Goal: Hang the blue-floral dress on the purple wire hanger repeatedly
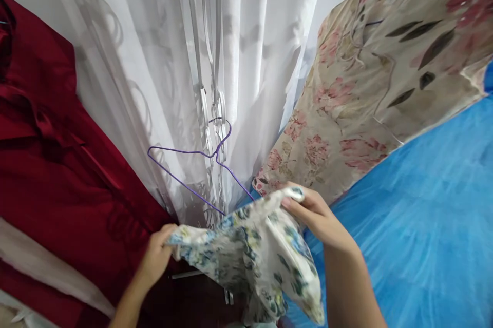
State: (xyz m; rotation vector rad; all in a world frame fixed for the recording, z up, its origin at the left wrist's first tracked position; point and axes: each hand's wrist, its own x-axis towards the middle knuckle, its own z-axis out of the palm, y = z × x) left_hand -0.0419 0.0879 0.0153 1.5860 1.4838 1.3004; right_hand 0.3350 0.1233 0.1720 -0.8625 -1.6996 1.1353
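Stretched between my two hands is a white garment [265, 246] with a blue and green floral print. My left hand [157, 253] pinches its left edge, and my right hand [314, 215] grips its upper right edge between thumb and fingers. The lower part of the cloth hangs loose and bunched. Just behind it, a purple wire hanger [181, 151] hangs by its hook from a white ring on a strap [221, 107]. The garment covers the hanger's lower right part.
Dark red clothing [50, 164] hangs at the left. A beige floral garment [346, 92] hangs at the right, beside a bright blue cloth [416, 225]. White curtains [250, 35] hang behind, with several straps in front of them.
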